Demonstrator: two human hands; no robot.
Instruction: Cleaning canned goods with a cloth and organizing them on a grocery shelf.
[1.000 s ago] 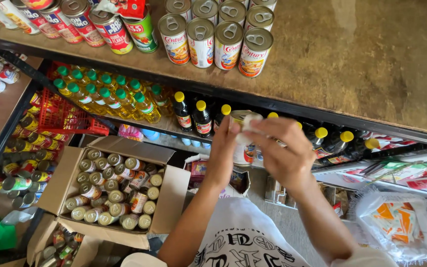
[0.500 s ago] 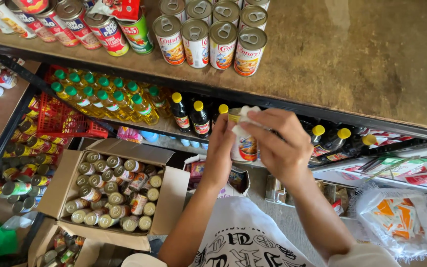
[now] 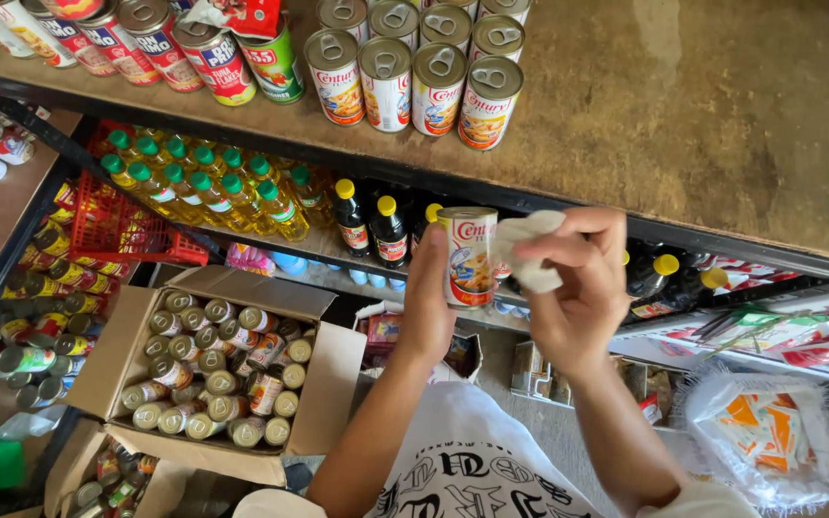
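Shelf cans: a cluster of upright tins (image 3: 413, 75) with red-and-white labels on the brown shelf (image 3: 722, 105).
Box: open cardboard box (image 3: 323, 384) of tins, lower left.
Can: upright tin (image 3: 467, 255), red-white label, in front of the shelf edge.
Left hand (image 3: 431, 297): closed round the can.
Right hand (image 3: 578, 288): pinching a white cloth (image 3: 527, 251) against the can.

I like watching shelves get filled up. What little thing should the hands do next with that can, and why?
Probably wipe the can a bit more, then set it on the top shelf. The left hand holds it upright while the right hand presses a white cloth against its side, and four matching cans stand in a row just above.
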